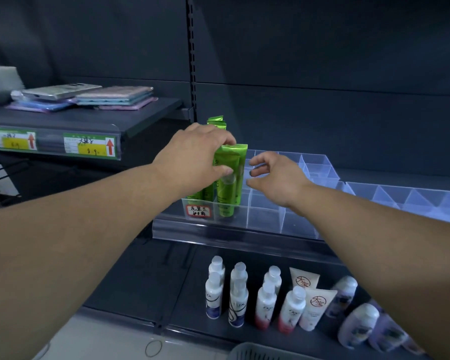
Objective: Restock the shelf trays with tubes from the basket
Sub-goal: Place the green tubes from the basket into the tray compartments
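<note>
Green tube (pixel 227 189): long axis near vertical, leaning slightly. Flat crimped end points up, lower end sits down in the front compartment of the clear divided tray (pixel 283 216). Cap not clearly made out.

Left hand (pixel 198 157) grasps it: fingers curl over the crimped top, thumb presses on the tube's front face. Right hand (pixel 276 178) holds nothing; fingers are loosely curled and apart, their tips just right of the tube, not touching it, above the tray's bare compartments.

More green tubes (pixel 196 195) stand upright under the left palm, touching the held one. Another crimped green top (pixel 216 122) shows beyond the left knuckles. Handwritten red-bordered label (pixel 198 211) on the tray front, below the left thumb.

Tube look: glossy lime green, darker lettering running lengthwise, unreadable.

Further out: white pump bottles (pixel 238 300) upright on the shelf below the wrists; white tubes with red circle marks (pixel 315 305) beside them; purple-tinted bottles (pixel 356 326) lying tilted under the right forearm. Grey basket (pixel 257 353) rim at the bottom edge. Left of the left hand, a shelf with flat packets (pixel 115 97) and yellow-green price tags (pixel 92 146).
</note>
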Available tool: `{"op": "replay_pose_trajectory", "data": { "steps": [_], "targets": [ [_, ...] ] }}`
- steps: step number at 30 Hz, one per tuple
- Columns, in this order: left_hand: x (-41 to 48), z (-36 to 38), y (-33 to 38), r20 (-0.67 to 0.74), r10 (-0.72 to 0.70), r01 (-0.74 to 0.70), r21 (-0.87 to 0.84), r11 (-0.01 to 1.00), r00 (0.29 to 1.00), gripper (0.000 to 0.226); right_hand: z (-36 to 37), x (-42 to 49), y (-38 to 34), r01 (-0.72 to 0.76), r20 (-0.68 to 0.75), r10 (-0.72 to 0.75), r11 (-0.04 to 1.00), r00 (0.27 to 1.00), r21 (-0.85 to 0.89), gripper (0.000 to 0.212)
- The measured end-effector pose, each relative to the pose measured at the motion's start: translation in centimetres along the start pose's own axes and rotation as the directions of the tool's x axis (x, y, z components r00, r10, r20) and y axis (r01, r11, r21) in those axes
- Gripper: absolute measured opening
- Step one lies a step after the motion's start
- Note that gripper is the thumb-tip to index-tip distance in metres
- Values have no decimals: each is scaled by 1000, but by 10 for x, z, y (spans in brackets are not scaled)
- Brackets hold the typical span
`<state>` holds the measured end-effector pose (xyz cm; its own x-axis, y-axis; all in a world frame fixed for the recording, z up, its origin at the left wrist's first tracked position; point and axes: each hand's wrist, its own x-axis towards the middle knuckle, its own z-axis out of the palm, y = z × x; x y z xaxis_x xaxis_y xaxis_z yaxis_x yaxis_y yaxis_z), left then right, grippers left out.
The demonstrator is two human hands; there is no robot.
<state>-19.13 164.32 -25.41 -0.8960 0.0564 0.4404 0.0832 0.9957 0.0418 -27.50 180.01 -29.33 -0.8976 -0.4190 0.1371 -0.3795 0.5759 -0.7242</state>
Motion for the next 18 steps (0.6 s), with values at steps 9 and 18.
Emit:
{"op": "replay_pose_trajectory", "data": {
  "steps": [9,18],
  "targets": [
    [-55,30,68,-23,29,-29,-10,1000,999,58,-18,-77,34,27,-101,-51,973,994,-229,43],
    [-127,107,116,242,22,-5,-74,997,970,59,4,-173,112,118,40,-111,887,993,-446,39]
  ]
}}
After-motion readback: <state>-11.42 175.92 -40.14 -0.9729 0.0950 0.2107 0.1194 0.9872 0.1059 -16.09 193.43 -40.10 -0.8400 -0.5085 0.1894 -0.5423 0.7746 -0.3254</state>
